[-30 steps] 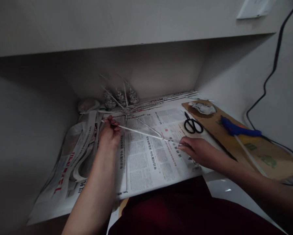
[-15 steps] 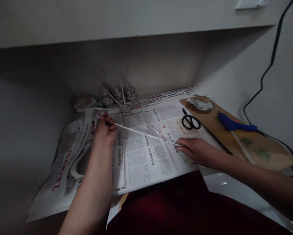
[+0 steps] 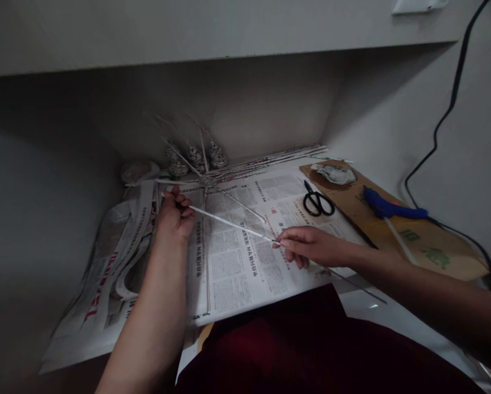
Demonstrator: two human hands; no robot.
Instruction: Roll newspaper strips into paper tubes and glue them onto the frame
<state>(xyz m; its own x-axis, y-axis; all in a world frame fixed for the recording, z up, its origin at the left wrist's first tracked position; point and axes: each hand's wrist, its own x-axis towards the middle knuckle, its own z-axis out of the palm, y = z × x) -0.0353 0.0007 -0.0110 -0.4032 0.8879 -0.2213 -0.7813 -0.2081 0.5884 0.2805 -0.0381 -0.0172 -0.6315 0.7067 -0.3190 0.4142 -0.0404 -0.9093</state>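
Note:
A thin rolled newspaper stick slants between my hands, lower at the right. My left hand is closed around its upper left end. My right hand pinches it farther down, and a thin dark length sticks out below that hand toward the lower right. Just beyond the stick lies a star-shaped piece of crossed paper sticks with a woven centre and spread arms. Underneath is a printed newspaper sheet.
Black-handled scissors lie right of the newspaper. A blue glue gun and a crumpled wrapper rest on cardboard. Several paper sticks and woven cone shapes are at the back. Folded newspapers lie left.
My right hand has slid left along the paper stick, closer to my left hand. The stick's far end now shows beyond the right hand. My left hand holds nearly the same place.

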